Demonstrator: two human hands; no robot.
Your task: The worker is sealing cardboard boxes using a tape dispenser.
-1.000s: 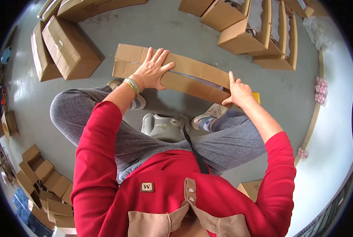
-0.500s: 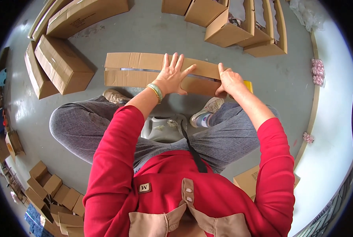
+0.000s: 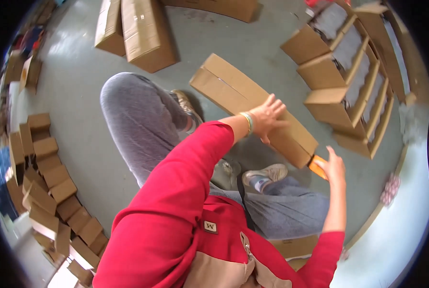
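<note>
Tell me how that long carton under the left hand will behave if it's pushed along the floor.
The long carton looks stiff: its edges stay straight under the flat left hand. Smooth floor, so probably slides easily. Pushed off-centre, it may swivel.

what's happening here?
A person in a red top sits on the grey floor with a long closed cardboard box in front of their legs. The left hand lies flat on top of the box. The right hand is at its near end, fingers on an orange tool. Open cartons stand beyond it, and small boxes are stacked at left.
</note>
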